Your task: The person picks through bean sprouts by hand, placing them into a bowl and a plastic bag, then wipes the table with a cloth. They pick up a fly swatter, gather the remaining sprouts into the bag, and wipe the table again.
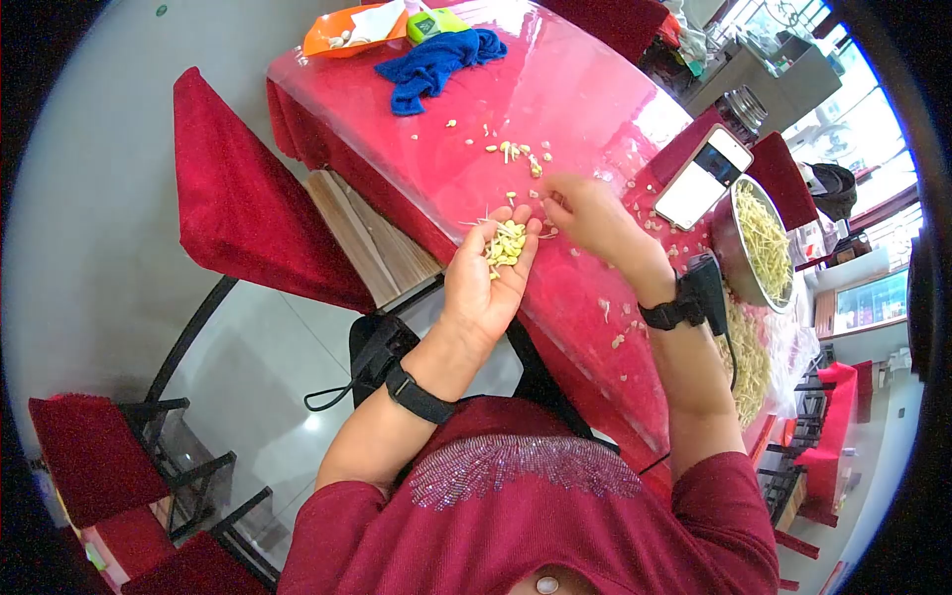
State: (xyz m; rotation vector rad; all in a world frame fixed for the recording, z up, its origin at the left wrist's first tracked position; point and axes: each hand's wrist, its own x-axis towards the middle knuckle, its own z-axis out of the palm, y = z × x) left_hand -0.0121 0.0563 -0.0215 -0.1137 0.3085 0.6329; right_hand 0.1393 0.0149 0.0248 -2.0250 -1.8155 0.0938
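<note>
My left hand [479,290] is palm up at the near edge of the table, cupped around a small heap of yellow bean sprouts [505,245]. Thin white tails poke out past its fingers. Just to the right, my right hand [598,224] hovers over the tabletop with thumb and fingers curled together; whatever is between them is too small to make out. Several loose bean sprouts [512,152] and pale skins lie on the red table [585,89] beyond my hands.
A metal bowl [732,260] full of sprouts stands at the right, beside a sprout pile [744,362] and a propped phone [704,178]. At the far end are a blue cloth [436,69] and an orange tray [347,28]. A red-covered chair [248,188] stands left.
</note>
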